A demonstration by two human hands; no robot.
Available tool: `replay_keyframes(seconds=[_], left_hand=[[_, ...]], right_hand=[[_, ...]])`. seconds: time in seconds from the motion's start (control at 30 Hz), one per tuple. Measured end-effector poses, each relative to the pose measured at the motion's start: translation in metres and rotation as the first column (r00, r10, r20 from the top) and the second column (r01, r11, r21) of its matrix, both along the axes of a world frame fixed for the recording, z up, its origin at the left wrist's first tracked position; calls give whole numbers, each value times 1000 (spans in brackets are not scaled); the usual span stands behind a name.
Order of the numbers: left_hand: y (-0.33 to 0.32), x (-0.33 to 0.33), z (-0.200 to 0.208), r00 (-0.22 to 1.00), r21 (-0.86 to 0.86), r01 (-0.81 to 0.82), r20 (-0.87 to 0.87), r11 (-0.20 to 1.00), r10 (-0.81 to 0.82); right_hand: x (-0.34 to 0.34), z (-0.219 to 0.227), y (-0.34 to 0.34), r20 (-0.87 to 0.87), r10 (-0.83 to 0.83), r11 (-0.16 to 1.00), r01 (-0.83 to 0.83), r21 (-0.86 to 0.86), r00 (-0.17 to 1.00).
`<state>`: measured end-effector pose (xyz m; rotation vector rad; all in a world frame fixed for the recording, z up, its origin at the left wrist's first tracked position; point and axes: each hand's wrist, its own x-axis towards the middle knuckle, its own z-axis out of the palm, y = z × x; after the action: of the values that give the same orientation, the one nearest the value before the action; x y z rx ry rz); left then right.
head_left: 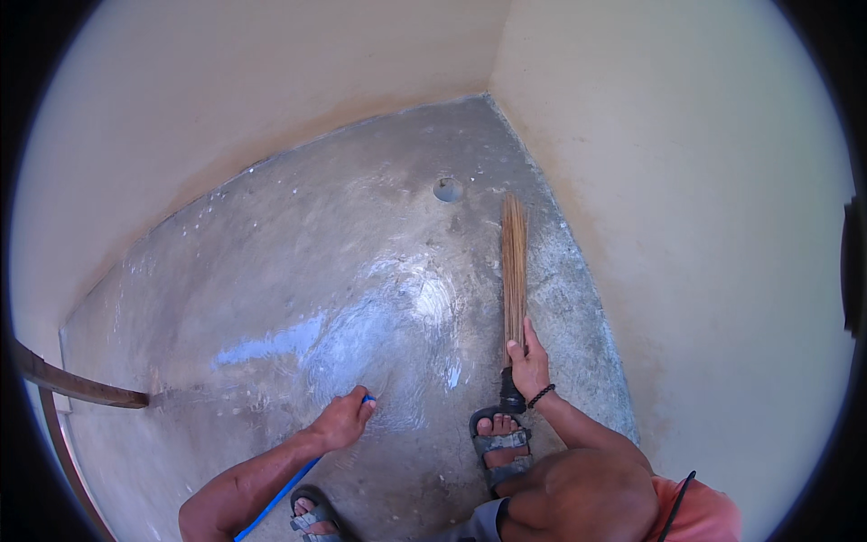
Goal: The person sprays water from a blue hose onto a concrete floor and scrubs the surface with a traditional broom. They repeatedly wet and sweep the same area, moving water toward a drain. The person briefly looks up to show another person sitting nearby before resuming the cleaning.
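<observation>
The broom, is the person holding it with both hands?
No, only the right hand grips the broom; the left hand holds a blue hose over the wet concrete floor.

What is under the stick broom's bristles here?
Under the broom in the right hand lies wet grey concrete floor, with a small drain hole just beyond. The strip directly beneath the bristles is hidden.

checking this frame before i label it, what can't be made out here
- Head view: the blue hose nozzle is hidden inside the left hand.
- The hose's lower end is cut off by the bottom edge.
- The broom handle is mostly covered by the right hand.
- The drain hole is too small to see inside.
</observation>
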<state>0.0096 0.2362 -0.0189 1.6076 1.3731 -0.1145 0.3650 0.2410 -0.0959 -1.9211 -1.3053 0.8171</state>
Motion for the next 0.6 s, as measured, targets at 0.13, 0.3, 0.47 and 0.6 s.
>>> replay_keyframes(seconds=[0.13, 0.3, 0.47, 0.6], left_hand=[[6, 2, 2, 999, -1, 36, 29, 999, -36], [5, 2, -1, 999, 1, 22, 41, 1000, -22], [10, 1, -4, 1000, 13, -2, 17, 1000, 2], [6, -10, -3, 999, 8, -50, -12, 999, 51]], right_hand=[[13, -16, 5, -128, 5, 1000, -4, 10, 992], [5, -5, 45, 54, -38, 997, 41, -61, 998], [-3, 3, 64, 66, 149, 984, -155, 87, 987], [25, 16, 84, 54, 126, 984, -132, 120, 991]])
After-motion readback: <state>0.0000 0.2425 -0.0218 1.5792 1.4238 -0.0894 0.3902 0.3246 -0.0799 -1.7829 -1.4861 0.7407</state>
